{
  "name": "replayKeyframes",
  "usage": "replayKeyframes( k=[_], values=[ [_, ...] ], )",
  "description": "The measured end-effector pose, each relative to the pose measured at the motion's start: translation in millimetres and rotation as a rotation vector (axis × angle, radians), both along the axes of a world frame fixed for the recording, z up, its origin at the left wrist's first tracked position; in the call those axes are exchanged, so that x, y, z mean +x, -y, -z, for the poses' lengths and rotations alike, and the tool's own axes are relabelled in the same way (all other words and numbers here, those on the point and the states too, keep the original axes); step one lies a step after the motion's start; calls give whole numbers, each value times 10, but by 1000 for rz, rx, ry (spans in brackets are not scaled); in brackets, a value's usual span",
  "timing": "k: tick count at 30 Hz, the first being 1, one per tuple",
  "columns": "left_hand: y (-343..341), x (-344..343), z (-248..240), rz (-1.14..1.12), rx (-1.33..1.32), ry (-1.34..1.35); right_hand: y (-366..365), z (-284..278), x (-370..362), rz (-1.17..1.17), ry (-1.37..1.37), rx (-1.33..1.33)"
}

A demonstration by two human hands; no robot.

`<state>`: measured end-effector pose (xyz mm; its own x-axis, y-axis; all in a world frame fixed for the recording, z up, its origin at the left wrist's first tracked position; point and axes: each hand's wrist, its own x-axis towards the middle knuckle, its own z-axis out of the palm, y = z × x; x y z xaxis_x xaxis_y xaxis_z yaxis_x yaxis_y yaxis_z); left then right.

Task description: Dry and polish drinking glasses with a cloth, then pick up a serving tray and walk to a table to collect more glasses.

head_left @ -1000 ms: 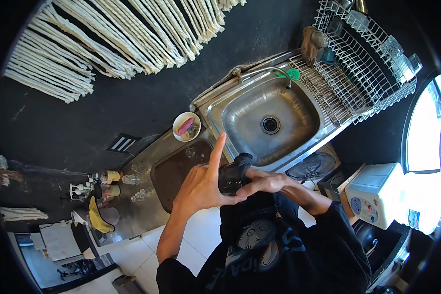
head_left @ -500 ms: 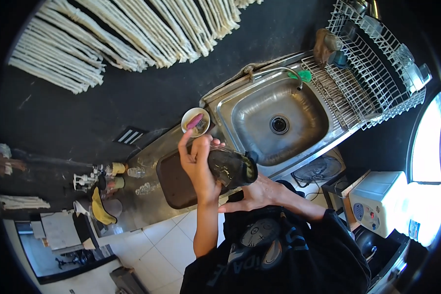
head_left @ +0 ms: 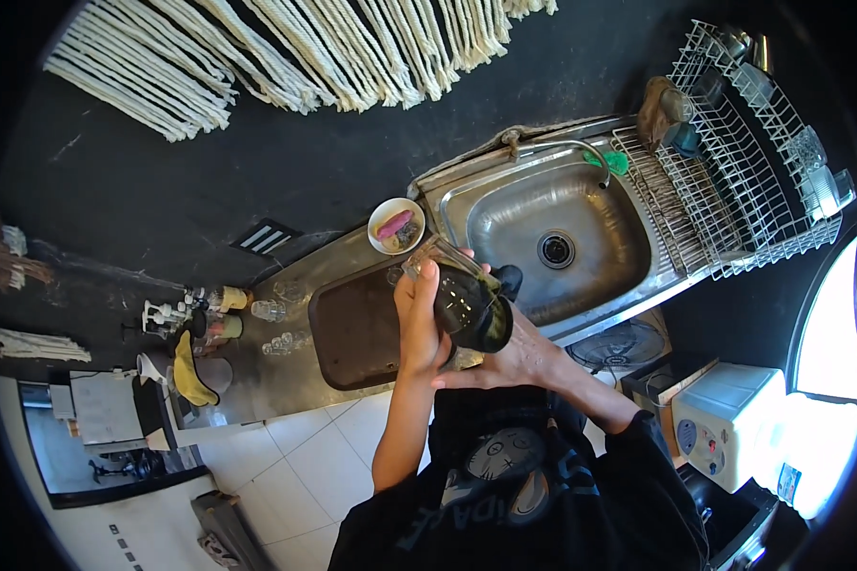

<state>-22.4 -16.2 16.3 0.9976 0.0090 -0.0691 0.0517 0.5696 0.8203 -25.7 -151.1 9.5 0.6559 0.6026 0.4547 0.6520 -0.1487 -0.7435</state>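
Observation:
Over the counter edge, left of the sink, I hold a dark glass jug (head_left: pixel 468 306) tilted between both hands. It has a clear glass part at its upper end, a black rim and what looks like a black handle on its right side. My left hand (head_left: pixel 421 319) is closed round the left side of the jug, thumb pointing up along it. My right hand (head_left: pixel 509 360) grips it from below and the right, with most of its fingers hidden behind the jug. Just beyond them stands a small white bowl (head_left: pixel 376 228) with a pink sponge (head_left: pixel 388 226) and a grey scourer (head_left: pixel 408 234).
A steel sink (head_left: pixel 505 205) with a curved tap (head_left: pixel 581 145) lies to the right. Past it is a white wire dish rack (head_left: pixel 733 181) with glasses. A brown tray (head_left: pixel 348 328), small glasses (head_left: pixel 281 343) and a yellow cloth (head_left: pixel 190 376) are on the counter to the left.
My left index finger, stretched toward the bowl before, now lies against the jug. The jug and both hands have shifted slightly to the right, and the whole view has moved a little.

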Motion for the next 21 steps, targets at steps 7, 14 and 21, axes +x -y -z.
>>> replayKeyframes(
  k=[7, 14, 21],
  values=[
    [79, 55, 210, 220, -605, 193, -96, 335, -305, -309, -1479, 1401],
    [-141, 73, 14, 285, -277, 141, -50, 218, -142, -180, -642, 743],
    [-281, 110, 174, 53, 67, -52, -69, 175, -37, -223, -717, 643]
  ],
)
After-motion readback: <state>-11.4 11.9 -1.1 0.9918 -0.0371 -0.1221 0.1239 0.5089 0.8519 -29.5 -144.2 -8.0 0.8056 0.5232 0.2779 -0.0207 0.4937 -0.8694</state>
